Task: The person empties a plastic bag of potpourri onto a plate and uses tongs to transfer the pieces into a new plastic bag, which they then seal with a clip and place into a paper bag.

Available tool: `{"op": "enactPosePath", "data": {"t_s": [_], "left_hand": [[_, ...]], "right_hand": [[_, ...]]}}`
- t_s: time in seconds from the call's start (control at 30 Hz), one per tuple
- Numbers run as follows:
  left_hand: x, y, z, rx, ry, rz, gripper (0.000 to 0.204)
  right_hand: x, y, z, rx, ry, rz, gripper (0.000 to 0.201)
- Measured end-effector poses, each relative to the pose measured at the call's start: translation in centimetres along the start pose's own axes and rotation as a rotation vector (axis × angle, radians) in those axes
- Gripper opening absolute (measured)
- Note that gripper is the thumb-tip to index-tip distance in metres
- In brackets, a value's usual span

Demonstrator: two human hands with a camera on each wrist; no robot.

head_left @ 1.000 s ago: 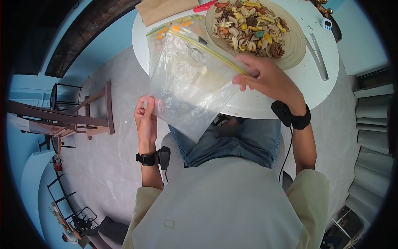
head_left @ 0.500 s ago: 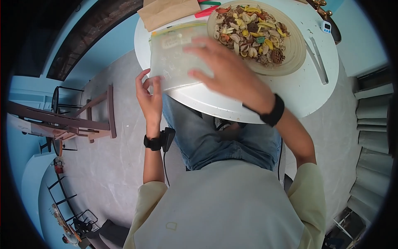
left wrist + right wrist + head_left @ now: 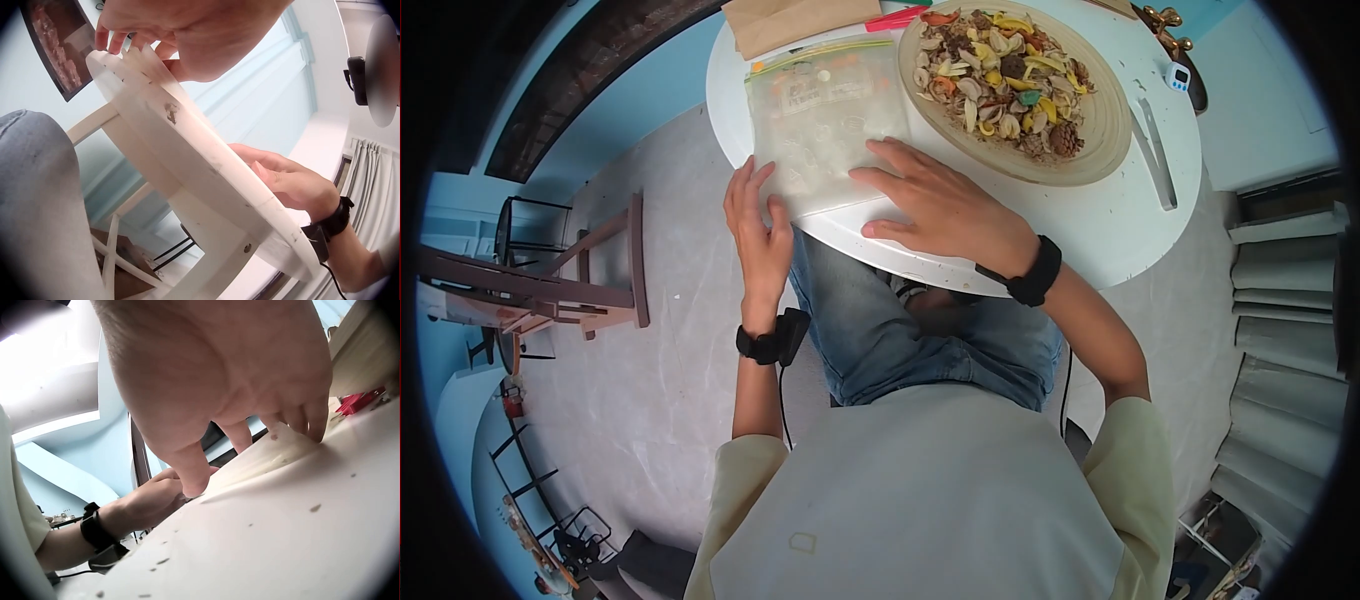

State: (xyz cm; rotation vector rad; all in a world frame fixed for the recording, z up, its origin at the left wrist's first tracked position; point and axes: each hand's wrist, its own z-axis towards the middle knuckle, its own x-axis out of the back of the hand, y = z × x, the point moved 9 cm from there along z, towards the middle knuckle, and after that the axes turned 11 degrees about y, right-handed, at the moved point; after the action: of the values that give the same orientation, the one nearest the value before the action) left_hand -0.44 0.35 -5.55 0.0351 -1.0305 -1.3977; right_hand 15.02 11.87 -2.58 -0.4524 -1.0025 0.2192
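Left hand: released, fingers loosely bent, thumb held apart, beside the lower left corner of the clear zip bag. The left wrist view has its fingertips at the table rim, close to the bag's rippled edge; no pinch shows, but can't tell exact contact there. Right hand: released too, palm down, fingers spread, fingertips down at the bag's right edge. The right wrist view has them touching it or the table right beside it, nothing clenched.

Change: a second ago both hands hold the bag up, tilted over the table's front edge; now it's down flat on the table, front left, zip strip on the far side. So the laying-down looks done, with the hands probably just squaring or smoothing it. Faint orange shows at its top; can't tell from this what's under it.

Outward: broad round plate just right of the bag, heaped with dried potpourri, yellow pieces and pine cones mixed in. Brown paper behind the bag, red item near it. Metal tongs right of the plate, small timer beyond.
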Motion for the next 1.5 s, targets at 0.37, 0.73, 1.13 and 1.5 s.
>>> {"op": "enactPosePath", "data": {"t_s": [0.37, 0.73, 1.13, 1.5], "left_hand": [[0.5, -1.8, -1.3, 0.312, 0.131, -0.245, 0.059], [-2.9, -3.2, -3.3, 0.719, 0.081, -0.487, 0.084], [-4.1, -3.7, -4.0, 0.662, 0.254, -0.580, 0.078], [-3.9, -3.4, -4.0, 0.626, 0.229, -0.555, 0.075]], "right_hand": [[7.8, -2.2, -5.6, -0.183, 0.114, 0.083, 0.030], [16.2, 10.1, -21.1, -0.622, 0.697, -0.318, 0.042], [16.2, 10.0, -21.4, -0.420, 0.859, -0.260, 0.041], [16.1, 10.4, -21.2, -0.491, 0.800, -0.288, 0.042]]}}
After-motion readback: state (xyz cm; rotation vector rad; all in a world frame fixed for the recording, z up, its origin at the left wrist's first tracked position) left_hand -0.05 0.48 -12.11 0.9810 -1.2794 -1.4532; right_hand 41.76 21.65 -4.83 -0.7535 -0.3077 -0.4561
